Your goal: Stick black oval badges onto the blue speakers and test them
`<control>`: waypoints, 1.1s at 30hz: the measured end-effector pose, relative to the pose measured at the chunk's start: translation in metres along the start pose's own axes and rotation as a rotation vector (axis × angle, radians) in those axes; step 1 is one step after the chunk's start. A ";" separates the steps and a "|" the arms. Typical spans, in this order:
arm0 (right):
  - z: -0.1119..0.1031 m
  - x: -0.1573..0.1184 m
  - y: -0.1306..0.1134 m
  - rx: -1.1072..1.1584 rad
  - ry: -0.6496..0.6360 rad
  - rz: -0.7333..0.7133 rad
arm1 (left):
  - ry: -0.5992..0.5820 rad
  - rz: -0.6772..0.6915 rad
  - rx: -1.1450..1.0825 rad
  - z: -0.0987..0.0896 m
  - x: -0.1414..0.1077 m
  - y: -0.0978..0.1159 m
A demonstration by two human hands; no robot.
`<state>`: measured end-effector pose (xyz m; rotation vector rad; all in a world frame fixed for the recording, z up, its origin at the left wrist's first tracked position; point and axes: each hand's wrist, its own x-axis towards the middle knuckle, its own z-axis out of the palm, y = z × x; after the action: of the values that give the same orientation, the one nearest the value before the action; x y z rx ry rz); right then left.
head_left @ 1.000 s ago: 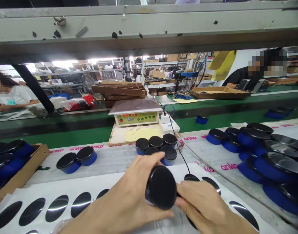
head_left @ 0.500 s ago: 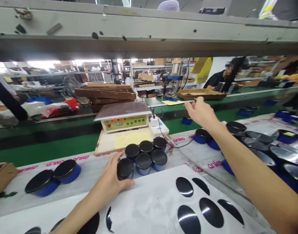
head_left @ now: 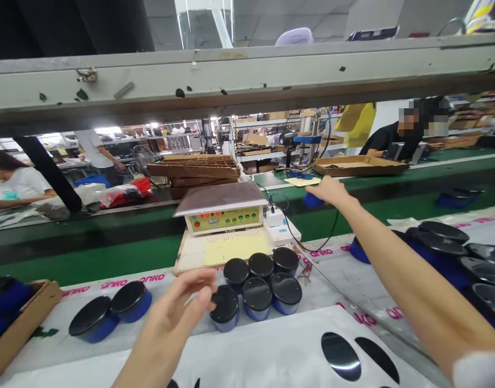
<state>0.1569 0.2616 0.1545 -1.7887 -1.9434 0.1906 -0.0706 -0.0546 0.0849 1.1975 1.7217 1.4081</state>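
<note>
- Nearest, with twelve o'clock straight ahead of the person, a smooth white sheet [head_left: 272, 345] carries glossy, flat black ovals [head_left: 340, 355]; its far edge ends near the cylinders.
- Left hand [head_left: 170, 312], ten o'clock: half curled, thumb and fingers apart, beside the closest short, round, blue cylinder with a shiny black top [head_left: 224, 308]; I cannot tell whether they touch.
- This cylinder sits in a close cluster of six at twelve, on wrinkled greyish film printed in pink [head_left: 332, 265].
- Two similar cylinders [head_left: 110, 311] sit together at ten; a gap of film parts them from the left hand.
- Beyond them, a brown cardboard box [head_left: 33, 323] holds more.
- Others crowd together [head_left: 441, 245] at two.
- Right hand [head_left: 328, 189], one o'clock: over the smooth green belt [head_left: 130, 248], overlapping a blue piece [head_left: 312, 201]; grip cannot be told.
- Farther, at one, lies a shallow cardboard tray [head_left: 363, 170], contents too small to tell.
</note>
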 end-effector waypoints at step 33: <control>-0.013 -0.254 -0.013 0.402 -0.150 -1.016 | -0.099 0.476 -0.137 0.039 -0.032 0.021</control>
<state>0.1565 0.0110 0.1065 -0.4289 -2.4389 0.3269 -0.0177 -0.0670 0.0927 1.6388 1.2975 1.6712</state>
